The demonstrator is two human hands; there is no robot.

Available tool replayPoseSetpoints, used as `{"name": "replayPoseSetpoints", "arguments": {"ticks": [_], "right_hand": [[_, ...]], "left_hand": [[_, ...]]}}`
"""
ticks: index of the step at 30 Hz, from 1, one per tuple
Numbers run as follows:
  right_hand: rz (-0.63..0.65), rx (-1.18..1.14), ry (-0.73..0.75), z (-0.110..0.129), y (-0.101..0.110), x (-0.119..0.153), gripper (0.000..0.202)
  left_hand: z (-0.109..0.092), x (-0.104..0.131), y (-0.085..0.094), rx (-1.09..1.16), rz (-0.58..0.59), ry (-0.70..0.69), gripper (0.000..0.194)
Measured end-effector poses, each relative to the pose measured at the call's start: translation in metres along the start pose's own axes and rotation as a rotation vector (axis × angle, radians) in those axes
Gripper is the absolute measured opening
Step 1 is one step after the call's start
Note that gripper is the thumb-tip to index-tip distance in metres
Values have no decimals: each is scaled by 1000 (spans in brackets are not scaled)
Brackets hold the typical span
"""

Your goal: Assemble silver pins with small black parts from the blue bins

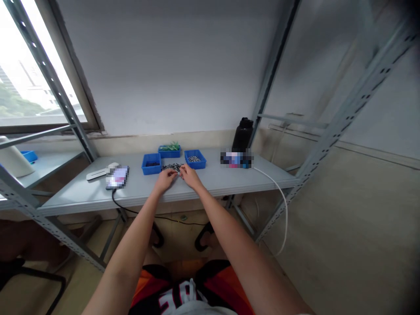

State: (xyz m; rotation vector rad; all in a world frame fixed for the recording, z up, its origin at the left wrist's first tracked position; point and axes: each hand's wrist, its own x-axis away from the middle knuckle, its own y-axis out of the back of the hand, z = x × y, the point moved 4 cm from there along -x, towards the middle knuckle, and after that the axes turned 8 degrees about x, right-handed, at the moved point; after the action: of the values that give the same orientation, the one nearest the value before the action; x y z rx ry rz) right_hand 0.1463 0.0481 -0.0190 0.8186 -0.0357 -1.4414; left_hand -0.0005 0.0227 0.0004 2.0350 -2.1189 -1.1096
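My left hand and my right hand are close together over the grey shelf, at the near edge of a pile of small dark and silvery pieces. The fingers of both are drawn together in a pinch; what lies between them is too small to make out. Left of the pile stands a blue bin with dark pieces inside. Behind it, a second blue bin holds green strips. On the right, a third blue bin contains small silvery pieces.
A phone with a black cable lies left, beside a white object. At right, a black bottle stands behind a blurred device with a white cable. Metal uprights frame the grey shelf.
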Motion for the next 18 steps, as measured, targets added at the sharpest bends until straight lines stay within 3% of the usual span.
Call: {"name": "replayPoseSetpoints", "arguments": {"ticks": [7,18], "right_hand": [[12,10,29,1,0,1,10],[5,28,-1,0,1,2,12]], "left_hand": [[1,0,4,-17,-81,49,19],[0,0,4,-22,-89,72,19]]}}
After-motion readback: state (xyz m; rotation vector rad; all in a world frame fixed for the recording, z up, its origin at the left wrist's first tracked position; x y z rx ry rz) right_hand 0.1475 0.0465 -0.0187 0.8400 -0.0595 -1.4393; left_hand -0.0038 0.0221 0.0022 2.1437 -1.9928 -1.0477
